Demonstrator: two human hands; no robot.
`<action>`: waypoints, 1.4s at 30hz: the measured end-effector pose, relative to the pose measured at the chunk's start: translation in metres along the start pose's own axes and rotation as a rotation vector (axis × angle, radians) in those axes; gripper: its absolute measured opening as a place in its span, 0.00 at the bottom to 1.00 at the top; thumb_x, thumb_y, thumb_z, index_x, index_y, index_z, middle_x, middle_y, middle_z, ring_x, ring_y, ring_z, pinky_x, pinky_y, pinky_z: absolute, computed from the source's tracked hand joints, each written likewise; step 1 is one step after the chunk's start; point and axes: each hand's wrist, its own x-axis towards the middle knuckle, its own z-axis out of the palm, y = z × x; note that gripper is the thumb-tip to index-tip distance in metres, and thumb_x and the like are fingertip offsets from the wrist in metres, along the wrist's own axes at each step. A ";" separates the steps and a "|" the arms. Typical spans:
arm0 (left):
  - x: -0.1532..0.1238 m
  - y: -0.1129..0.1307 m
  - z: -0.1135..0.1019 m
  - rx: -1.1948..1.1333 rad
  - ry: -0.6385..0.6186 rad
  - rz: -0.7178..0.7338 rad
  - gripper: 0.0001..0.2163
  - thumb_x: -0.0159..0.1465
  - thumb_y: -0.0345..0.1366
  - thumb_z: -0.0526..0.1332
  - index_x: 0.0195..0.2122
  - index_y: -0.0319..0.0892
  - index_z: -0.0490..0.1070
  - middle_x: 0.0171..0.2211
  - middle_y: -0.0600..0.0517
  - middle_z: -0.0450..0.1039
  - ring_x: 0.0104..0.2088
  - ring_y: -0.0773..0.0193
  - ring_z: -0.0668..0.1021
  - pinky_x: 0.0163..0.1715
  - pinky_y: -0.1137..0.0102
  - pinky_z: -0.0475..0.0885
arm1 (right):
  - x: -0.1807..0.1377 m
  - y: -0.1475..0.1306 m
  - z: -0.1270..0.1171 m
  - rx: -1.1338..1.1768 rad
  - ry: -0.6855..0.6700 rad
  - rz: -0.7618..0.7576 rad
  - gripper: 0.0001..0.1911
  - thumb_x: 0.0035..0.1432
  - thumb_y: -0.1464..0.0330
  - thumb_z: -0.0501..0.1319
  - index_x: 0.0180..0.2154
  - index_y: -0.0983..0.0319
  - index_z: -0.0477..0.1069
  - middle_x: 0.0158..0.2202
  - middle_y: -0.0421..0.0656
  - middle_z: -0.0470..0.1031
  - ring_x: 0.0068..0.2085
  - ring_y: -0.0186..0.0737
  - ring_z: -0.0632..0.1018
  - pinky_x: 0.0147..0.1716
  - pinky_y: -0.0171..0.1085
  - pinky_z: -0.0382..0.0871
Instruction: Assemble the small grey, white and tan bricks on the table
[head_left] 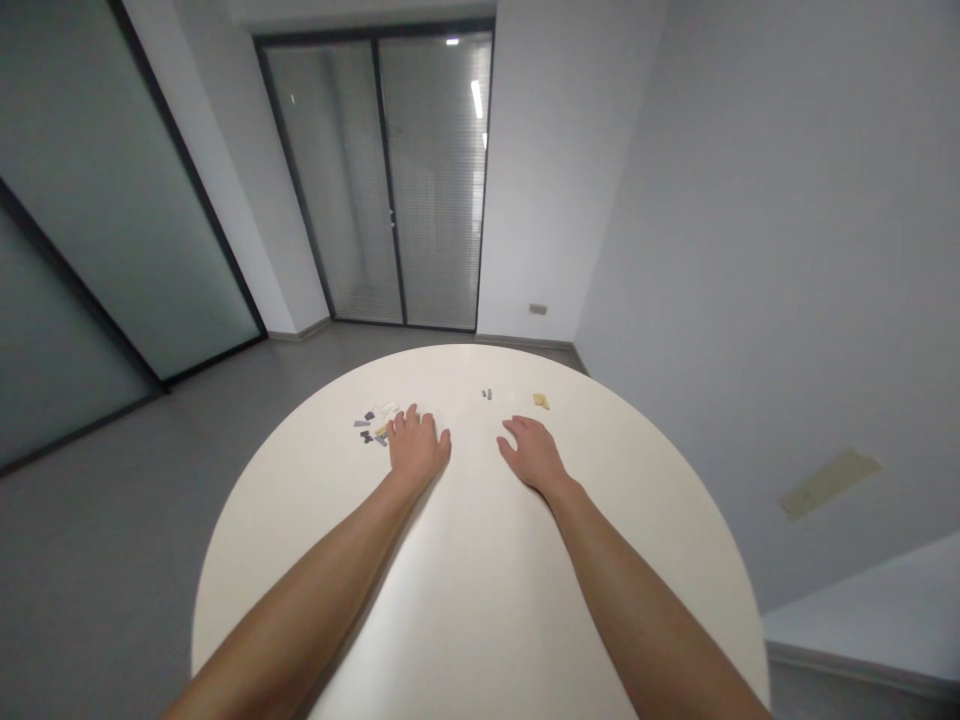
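Note:
My left hand (417,445) reaches over the right side of a loose pile of small pieces, its fingers spread and partly covering some of them. The pile holds white pieces (385,410), dark pieces (366,437), a grey piece (361,424) and a yellow piece (381,432); they look like toy building bricks, too small to tell for certain. My right hand (532,452) rests on the table with its fingers apart and slightly curled, and nothing shows in it. Beyond it lie yellow pieces (541,400) and, further left, two small grey pieces (487,394).
The pieces lie on a round white table (465,600) whose curved edge drops off at both sides. Past it stand a glass double door (390,200) with dark frames and a frosted glass panel (112,200). A grey wall (787,250) rises on the right.

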 end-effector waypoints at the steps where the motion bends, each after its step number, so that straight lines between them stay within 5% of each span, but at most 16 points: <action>1: -0.001 0.000 0.000 0.014 -0.005 -0.018 0.19 0.65 0.45 0.57 0.49 0.37 0.75 0.63 0.35 0.64 0.62 0.38 0.66 0.61 0.47 0.58 | 0.000 0.000 0.000 0.000 -0.002 0.002 0.21 0.67 0.61 0.56 0.56 0.65 0.72 0.60 0.53 0.71 0.61 0.49 0.69 0.63 0.46 0.58; 9: -0.003 0.001 0.003 0.010 -0.012 -0.053 0.23 0.67 0.48 0.54 0.56 0.37 0.71 0.63 0.33 0.64 0.60 0.33 0.67 0.59 0.37 0.54 | -0.002 0.000 -0.001 0.004 0.015 -0.011 0.21 0.67 0.62 0.56 0.56 0.65 0.72 0.59 0.54 0.71 0.61 0.50 0.69 0.63 0.47 0.59; 18: 0.003 0.002 0.004 -0.350 -0.112 0.393 0.21 0.69 0.40 0.54 0.61 0.40 0.63 0.61 0.40 0.67 0.57 0.52 0.73 0.57 0.58 0.69 | -0.001 0.002 0.002 0.006 0.020 -0.018 0.21 0.67 0.62 0.55 0.56 0.65 0.72 0.59 0.55 0.71 0.61 0.51 0.69 0.63 0.49 0.59; 24: -0.003 0.011 0.003 -0.549 -0.168 0.657 0.24 0.68 0.34 0.53 0.66 0.42 0.56 0.62 0.41 0.67 0.61 0.54 0.71 0.60 0.57 0.68 | -0.003 -0.005 -0.005 0.087 0.056 -0.081 0.18 0.64 0.61 0.60 0.50 0.63 0.76 0.55 0.52 0.76 0.57 0.50 0.73 0.60 0.47 0.62; 29: -0.007 0.016 0.003 -0.713 -0.267 0.728 0.31 0.66 0.30 0.53 0.70 0.42 0.48 0.64 0.40 0.65 0.60 0.55 0.72 0.60 0.57 0.70 | -0.003 -0.017 -0.013 0.173 0.042 -0.153 0.13 0.60 0.65 0.64 0.47 0.61 0.77 0.50 0.48 0.79 0.52 0.46 0.76 0.54 0.42 0.67; 36: -0.002 0.015 0.010 -0.735 -0.168 0.637 0.31 0.64 0.26 0.53 0.69 0.43 0.50 0.67 0.42 0.61 0.62 0.57 0.70 0.62 0.57 0.67 | -0.002 -0.016 -0.011 0.280 0.040 -0.086 0.06 0.62 0.67 0.64 0.39 0.57 0.80 0.47 0.43 0.80 0.50 0.44 0.77 0.54 0.41 0.66; 42: 0.003 0.010 0.010 -0.522 -0.149 0.428 0.25 0.64 0.30 0.58 0.63 0.40 0.62 0.51 0.43 0.77 0.51 0.53 0.77 0.54 0.57 0.71 | -0.002 -0.019 -0.014 0.261 0.012 -0.075 0.07 0.64 0.66 0.62 0.40 0.59 0.79 0.42 0.43 0.81 0.46 0.42 0.77 0.49 0.38 0.67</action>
